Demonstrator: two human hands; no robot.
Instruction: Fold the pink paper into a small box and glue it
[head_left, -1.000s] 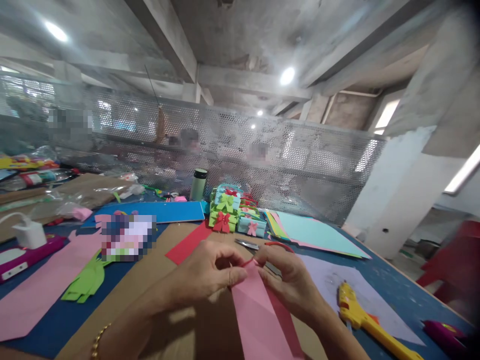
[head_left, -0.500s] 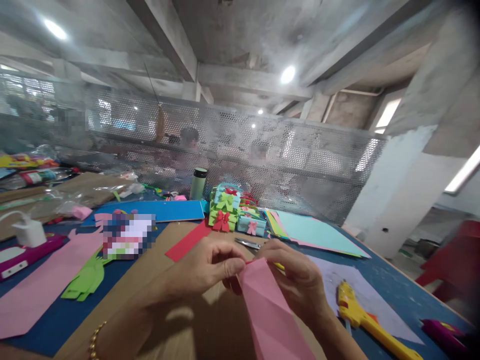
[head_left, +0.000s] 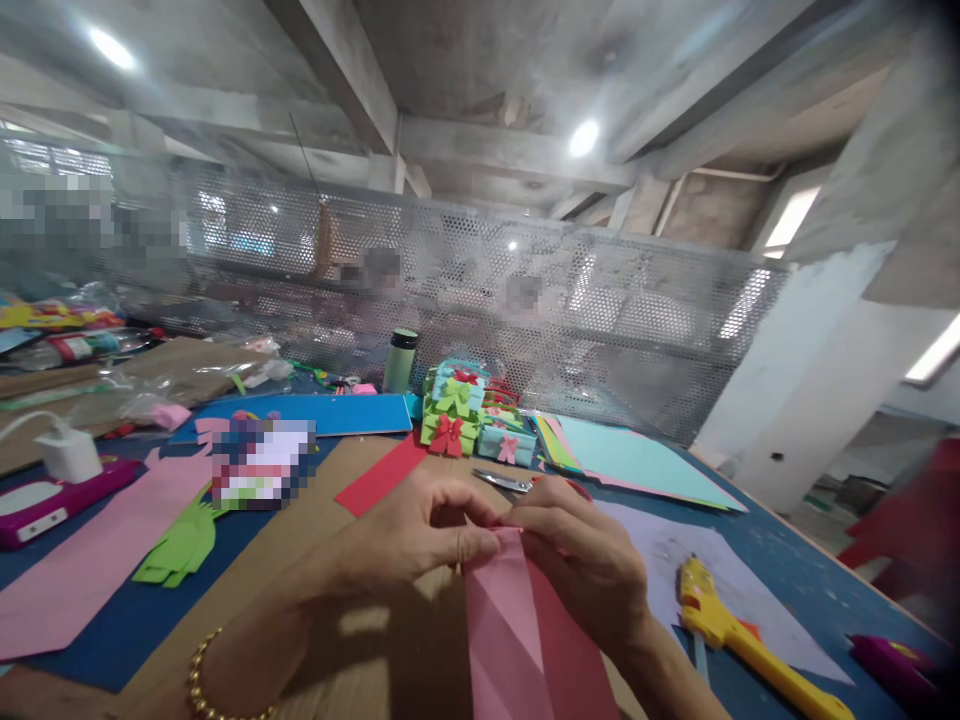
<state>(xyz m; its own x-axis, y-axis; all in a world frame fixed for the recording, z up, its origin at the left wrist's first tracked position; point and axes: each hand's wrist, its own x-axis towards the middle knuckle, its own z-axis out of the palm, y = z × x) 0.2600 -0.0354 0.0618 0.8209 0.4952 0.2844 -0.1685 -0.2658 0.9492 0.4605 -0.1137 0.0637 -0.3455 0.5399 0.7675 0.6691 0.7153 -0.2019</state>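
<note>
A folded sheet of pink paper (head_left: 506,630) hangs toward me over the brown cardboard (head_left: 300,560); one side is in darker shade. My left hand (head_left: 431,535) pinches its top edge between thumb and fingers. Close beside it, my right hand (head_left: 581,555) is closed on the top right part of the same paper, its fingertips partly hidden. Just beyond my hands lie scissors (head_left: 502,481), their handles partly covered by my right hand. A red paper strip (head_left: 382,474) lies past my left hand.
Small paper bags with bows (head_left: 450,410) are stacked at the back, beside a green bottle (head_left: 401,362). A yellow glue gun (head_left: 720,615) rests at right on white paper (head_left: 772,600). Coloured sheets (head_left: 645,460) lie behind. Left are green cutouts (head_left: 180,545) and a magenta power strip (head_left: 67,500).
The pink paper has turned, so a darker right side now shows along a fold. Both hands stay at its top edge, and the right fingers have shifted slightly. The view has moved a little.
</note>
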